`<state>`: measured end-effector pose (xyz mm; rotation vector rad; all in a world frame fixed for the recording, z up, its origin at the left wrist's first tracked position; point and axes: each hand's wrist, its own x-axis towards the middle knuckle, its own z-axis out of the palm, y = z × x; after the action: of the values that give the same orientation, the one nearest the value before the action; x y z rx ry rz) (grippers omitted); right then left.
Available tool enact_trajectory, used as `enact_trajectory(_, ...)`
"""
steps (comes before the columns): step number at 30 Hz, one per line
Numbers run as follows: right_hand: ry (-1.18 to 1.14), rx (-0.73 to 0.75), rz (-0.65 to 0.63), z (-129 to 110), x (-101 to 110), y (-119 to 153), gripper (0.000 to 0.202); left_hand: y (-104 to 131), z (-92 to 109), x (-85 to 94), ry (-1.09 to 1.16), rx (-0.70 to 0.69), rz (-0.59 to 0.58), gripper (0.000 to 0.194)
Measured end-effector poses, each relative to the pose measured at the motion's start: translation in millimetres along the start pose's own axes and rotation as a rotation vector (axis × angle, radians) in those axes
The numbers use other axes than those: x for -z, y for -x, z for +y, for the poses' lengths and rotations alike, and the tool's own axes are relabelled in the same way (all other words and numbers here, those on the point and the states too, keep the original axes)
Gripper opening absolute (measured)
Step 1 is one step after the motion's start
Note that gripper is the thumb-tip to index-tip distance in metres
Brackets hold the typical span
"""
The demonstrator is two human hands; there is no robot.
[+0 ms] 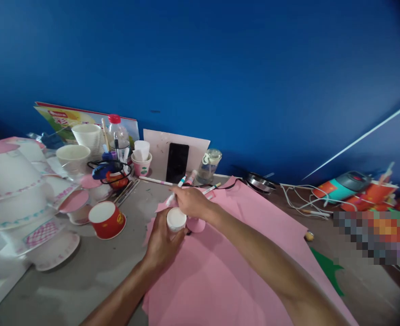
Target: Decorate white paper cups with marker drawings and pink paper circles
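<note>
My left hand (162,240) is wrapped round a small white paper cup (176,219), whose pale round end faces up. Just beyond it, my right hand (191,200) has its fingers closed on a white marker with a teal end (175,192). The marker slants beside the cup; whether it touches the cup I cannot tell. Beneath both hands lie large pink paper sheets (216,280). A pink paper disc (196,225) shows under my right wrist. More markers (211,189) lie behind that hand.
A red paper cup (106,220) stands left, near stacked decorated white cups (19,194). Behind are a phone (177,163) propped upright, a glass jar (209,165) and a clear bottle (118,133). Tape (260,182), white cables (298,201) and a teal-orange device (344,186) lie right.
</note>
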<state>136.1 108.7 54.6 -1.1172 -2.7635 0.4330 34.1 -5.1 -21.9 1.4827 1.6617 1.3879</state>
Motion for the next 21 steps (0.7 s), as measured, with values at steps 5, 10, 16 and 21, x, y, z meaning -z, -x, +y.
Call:
enact_trajectory(5,-0.034,0.012,-0.016,-2.6,2.1,-35.3,0.040,1.2,2.0,-0.3,0.010,0.028,-0.006,0.042)
enact_trajectory(10,-0.068,0.030,0.042,-4.4,17.8,-44.9,0.038,3.9,2.4,-0.5,0.012,0.017,-0.043,0.043)
enact_trajectory(16,-0.144,-0.007,0.141,7.7,15.9,-21.7,0.039,1.8,6.8,0.5,0.038,0.034,0.006,0.041)
enact_trajectory(21,-0.109,-0.099,0.176,31.5,0.9,8.3,0.038,-1.6,11.6,4.5,0.067,0.096,0.057,0.042)
